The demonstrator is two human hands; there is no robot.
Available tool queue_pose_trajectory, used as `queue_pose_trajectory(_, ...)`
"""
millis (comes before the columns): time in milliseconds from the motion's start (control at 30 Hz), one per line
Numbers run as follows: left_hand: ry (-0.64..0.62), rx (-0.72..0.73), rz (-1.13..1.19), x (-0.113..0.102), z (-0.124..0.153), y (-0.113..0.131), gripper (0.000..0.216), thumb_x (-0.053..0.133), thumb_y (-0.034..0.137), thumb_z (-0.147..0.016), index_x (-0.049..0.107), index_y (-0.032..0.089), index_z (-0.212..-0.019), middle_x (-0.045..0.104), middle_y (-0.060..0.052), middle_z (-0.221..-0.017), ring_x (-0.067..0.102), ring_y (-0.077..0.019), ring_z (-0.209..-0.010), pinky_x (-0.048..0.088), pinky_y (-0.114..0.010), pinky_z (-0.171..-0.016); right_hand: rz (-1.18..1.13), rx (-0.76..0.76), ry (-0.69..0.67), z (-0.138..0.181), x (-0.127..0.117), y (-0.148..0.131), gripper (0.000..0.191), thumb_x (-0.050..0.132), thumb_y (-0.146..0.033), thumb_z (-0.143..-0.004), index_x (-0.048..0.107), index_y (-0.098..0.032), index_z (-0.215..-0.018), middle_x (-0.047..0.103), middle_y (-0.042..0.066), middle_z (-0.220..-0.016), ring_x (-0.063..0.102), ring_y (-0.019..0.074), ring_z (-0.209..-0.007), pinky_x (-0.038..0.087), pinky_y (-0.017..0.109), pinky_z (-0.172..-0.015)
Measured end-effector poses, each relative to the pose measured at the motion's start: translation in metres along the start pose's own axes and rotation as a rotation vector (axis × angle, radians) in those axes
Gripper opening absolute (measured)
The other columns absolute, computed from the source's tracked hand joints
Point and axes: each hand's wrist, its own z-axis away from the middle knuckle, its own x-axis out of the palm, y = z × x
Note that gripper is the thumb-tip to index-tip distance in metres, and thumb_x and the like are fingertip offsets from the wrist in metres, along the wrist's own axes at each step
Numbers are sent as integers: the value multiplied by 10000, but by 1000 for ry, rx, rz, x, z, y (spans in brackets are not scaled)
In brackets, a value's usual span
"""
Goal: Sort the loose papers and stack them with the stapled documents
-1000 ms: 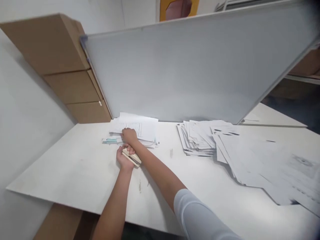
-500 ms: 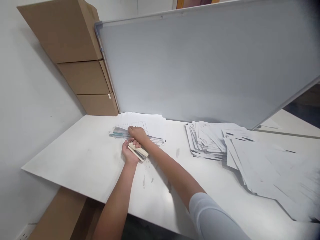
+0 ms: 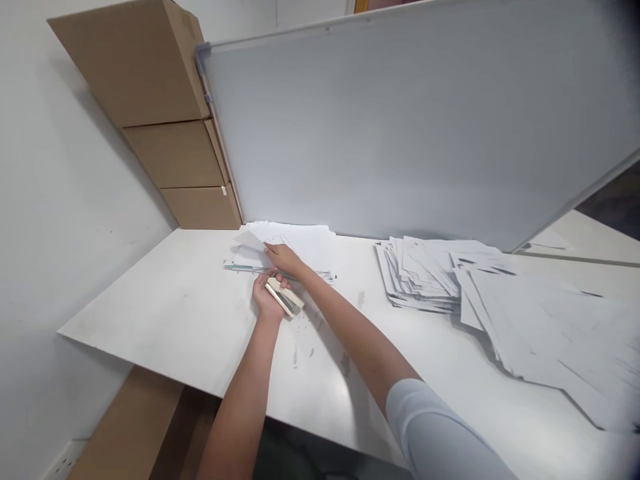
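Note:
A cream stapler (image 3: 286, 297) lies in my left hand (image 3: 267, 300), whose fingers are wrapped round it. Just beyond, my right hand (image 3: 284, 259) pinches the edge of a sheet of paper (image 3: 253, 241) and holds it tilted up. Under that sheet is a stack of papers (image 3: 313, 241) against the foot of the whiteboard, the top ones printed with a table. Teal edges show low at the stack's front left. My right hand and forearm hide part of the stack.
The whiteboard (image 3: 400, 133) stands along the back of the white table (image 3: 150, 300). Cardboard boxes (image 3: 200, 208) are piled at the back left. Right of my arm lie a thick paper pile (image 3: 420, 280) and loose spread sheets (image 3: 540, 333). Another box (image 3: 125, 420) is below the table's front edge.
My right hand has lifted the sheet's left part from the stack, so it now tilts up. The stapler stays in my left hand. The whole view has shifted slightly.

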Motion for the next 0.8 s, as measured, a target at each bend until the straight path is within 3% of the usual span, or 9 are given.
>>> queue_pose_trajectory(100,-1,-11,5,0,-1,-1,281,438,367,-832,601,146,-772,463,-10,-609,468,-126,-483,398,-266,-501,81,11,173,5,-10,4,476,240,-194,-1003,434,-43,-1412,419,138,-1482,394,176,-1376,333,285,-1110)
queue_pose_trajectory(167,-6,-21,3,0,-1,-1,288,430,361,-832,606,143,-768,466,-12,-602,468,-129,-482,395,-269,-501,207,-29,220,12,-19,7,477,274,-130,-967,429,-25,-1406,372,154,-1509,376,206,-1384,358,318,-1098)
queue_pose_trajectory(333,-5,1,-34,2,-1,0,256,481,362,-799,611,142,-782,486,-8,-607,466,-118,-481,394,-264,-520,441,57,-4,19,-27,0,471,340,-31,-891,495,-5,-1335,430,258,-1432,567,266,-1163,512,342,-856)
queue_pose_trajectory(433,42,38,-69,4,-2,-2,207,519,353,-763,590,159,-764,483,7,-587,463,-111,-469,388,-258,-522,443,110,-75,13,-19,-6,351,399,-37,-875,651,-20,-1119,583,274,-1236,603,289,-1092,507,369,-848)
queue_pose_trajectory(533,74,41,-133,7,-3,-6,131,553,307,-727,549,176,-721,470,29,-560,453,-98,-449,369,-245,-512,409,117,-154,8,-10,-5,273,478,-135,-890,682,-36,-1043,628,261,-1157,633,293,-1035,512,378,-835)
queue_pose_trajectory(667,55,24,-185,10,1,-10,126,609,272,-692,516,187,-699,460,42,-537,439,-96,-427,326,-239,-477,336,-47,-221,6,-4,9,519,550,-418,-907,557,-66,-1288,459,208,-1431,465,293,-1299,443,381,-1000)
queue_pose_trajectory(733,37,39,-192,11,3,-11,146,615,294,-694,511,192,-699,459,44,-534,440,-95,-429,334,-239,-485,317,-120,-225,6,-3,15,613,553,-454,-908,459,-83,-1386,333,172,-1525,344,282,-1393,361,400,-1088)
queue_pose_trajectory(800,29,44,-203,11,4,-11,162,621,315,-695,513,195,-707,463,45,-539,447,-95,-433,341,-240,-492,308,-171,-224,5,-3,18,581,550,-420,-918,446,-110,-1398,291,138,-1550,314,276,-1411,320,418,-1118)
